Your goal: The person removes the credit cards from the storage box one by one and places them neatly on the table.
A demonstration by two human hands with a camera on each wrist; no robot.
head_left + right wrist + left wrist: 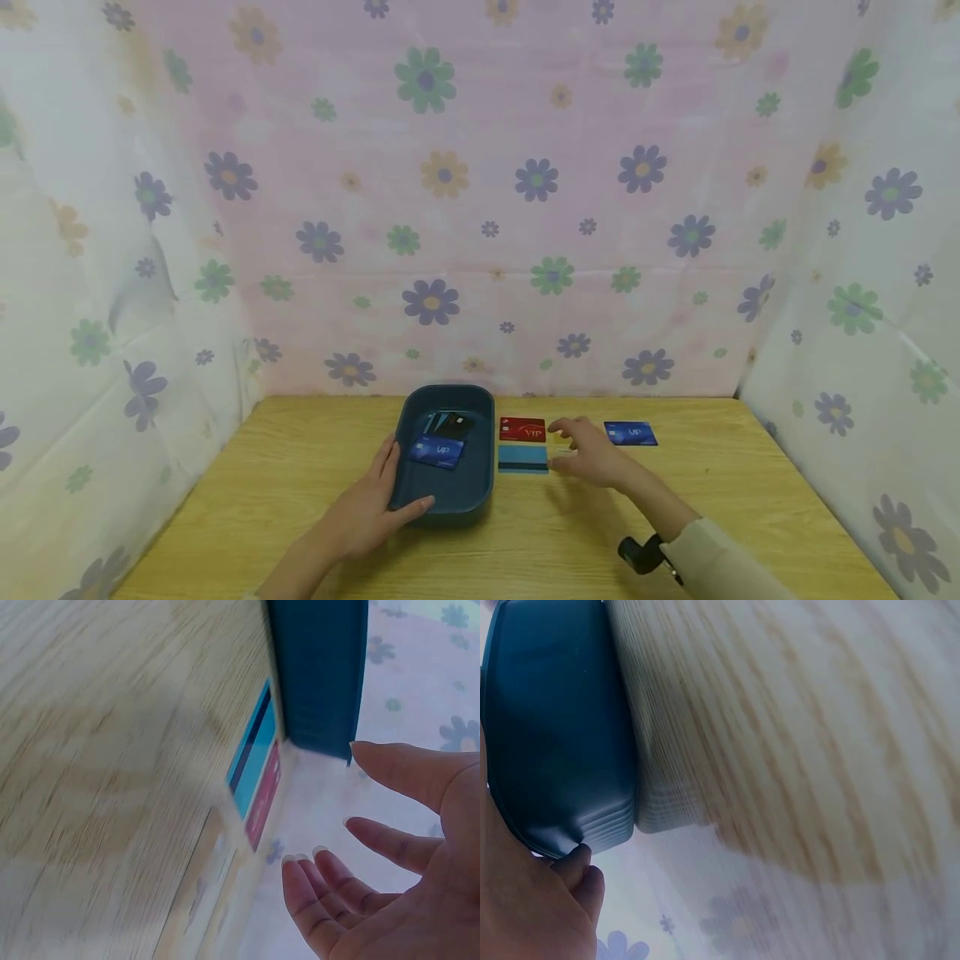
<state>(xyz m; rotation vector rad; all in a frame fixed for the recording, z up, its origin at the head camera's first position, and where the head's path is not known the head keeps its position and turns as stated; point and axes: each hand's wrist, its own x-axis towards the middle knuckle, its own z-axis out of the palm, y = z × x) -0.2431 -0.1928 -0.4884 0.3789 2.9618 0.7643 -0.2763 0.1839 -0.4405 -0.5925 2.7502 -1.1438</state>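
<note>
Left hand (360, 510) gripping the dark-blue tray (444, 495) at its left side, right hand (592, 454) empty with fingers parted and bent, red VIP card (522, 429) just left of its fingertips, light-blue striped card (522, 457) directly nearer, blue VIP card (632, 433) right of that hand

I see a deep-blue tray (442, 493) holding overlapping bank cards (437, 452); toward three o'clock lie flat a red VIP chip card (522, 429), light-blue magnetic-stripe card (523, 457) and, farthest, blue VIP chip card (632, 433).
</note>
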